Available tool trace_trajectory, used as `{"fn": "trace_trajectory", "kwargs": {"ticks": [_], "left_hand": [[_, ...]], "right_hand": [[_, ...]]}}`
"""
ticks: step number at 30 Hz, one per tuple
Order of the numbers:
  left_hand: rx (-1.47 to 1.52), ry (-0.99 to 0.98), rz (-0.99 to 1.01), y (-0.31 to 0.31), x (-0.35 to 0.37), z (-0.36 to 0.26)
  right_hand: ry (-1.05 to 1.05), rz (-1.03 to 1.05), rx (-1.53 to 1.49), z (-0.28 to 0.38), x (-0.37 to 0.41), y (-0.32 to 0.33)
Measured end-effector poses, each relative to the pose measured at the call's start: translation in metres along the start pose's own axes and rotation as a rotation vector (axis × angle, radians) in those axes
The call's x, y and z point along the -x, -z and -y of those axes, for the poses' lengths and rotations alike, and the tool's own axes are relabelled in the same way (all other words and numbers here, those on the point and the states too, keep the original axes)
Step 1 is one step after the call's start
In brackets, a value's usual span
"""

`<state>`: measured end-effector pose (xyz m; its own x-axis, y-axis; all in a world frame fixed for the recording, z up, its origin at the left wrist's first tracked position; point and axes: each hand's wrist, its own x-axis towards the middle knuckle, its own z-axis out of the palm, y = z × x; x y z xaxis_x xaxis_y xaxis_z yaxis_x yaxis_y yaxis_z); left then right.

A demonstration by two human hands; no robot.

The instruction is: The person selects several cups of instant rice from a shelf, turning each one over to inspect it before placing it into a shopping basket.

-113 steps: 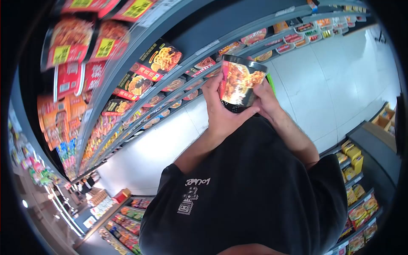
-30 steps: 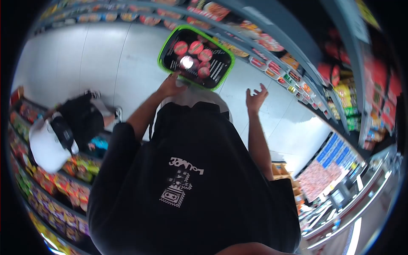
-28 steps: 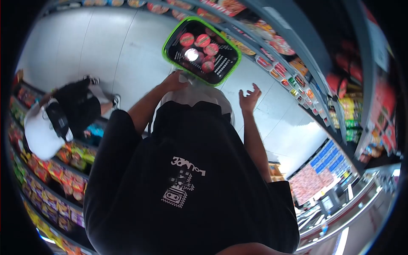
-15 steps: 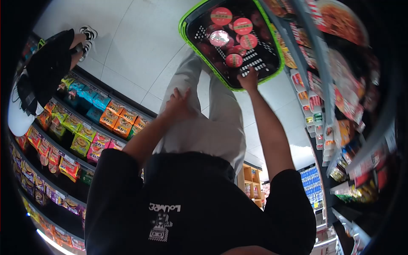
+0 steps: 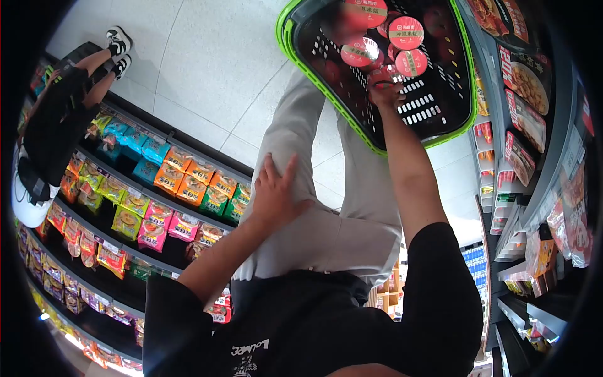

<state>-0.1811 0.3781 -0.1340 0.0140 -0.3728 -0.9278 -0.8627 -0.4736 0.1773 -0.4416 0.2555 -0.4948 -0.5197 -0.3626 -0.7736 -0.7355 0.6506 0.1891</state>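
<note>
A black shopping basket with a bright green rim stands on the floor in front of my legs. Inside are several red instant-rice tubs with round printed lids. My right hand reaches down into the basket, its fingers closed on a red instant-rice tub near the basket's middle; the fingertips are partly hidden. My left hand rests on my light grey trouser leg, fingers spread, holding nothing.
Shelves of colourful noodle packets curve along the left. On the right, racks hold boxed food close to the basket. A person in dark clothes is at the far left. Pale floor tiles lie between.
My right hand has moved deeper into the basket and taken hold of a tub. The view has shifted, so the basket appears larger and further right. My left hand stays on my leg.
</note>
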Motion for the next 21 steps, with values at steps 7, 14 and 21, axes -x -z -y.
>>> {"fn": "trace_trajectory", "kwargs": {"ticks": [7,14,21], "left_hand": [[0.012,0.055,0.131,0.016,-0.004,-0.004],[0.609,-0.341,0.063,0.088,0.022,-0.029],[1.315,-0.965,0.852,0.27,0.237,-0.181]], "right_hand": [[0.437,-0.089,-0.411,-0.017,0.112,0.105],[1.278,-0.334,-0.64,-0.074,0.354,0.332],[1.66,-0.353,-0.578,-0.128,0.543,0.476]]}}
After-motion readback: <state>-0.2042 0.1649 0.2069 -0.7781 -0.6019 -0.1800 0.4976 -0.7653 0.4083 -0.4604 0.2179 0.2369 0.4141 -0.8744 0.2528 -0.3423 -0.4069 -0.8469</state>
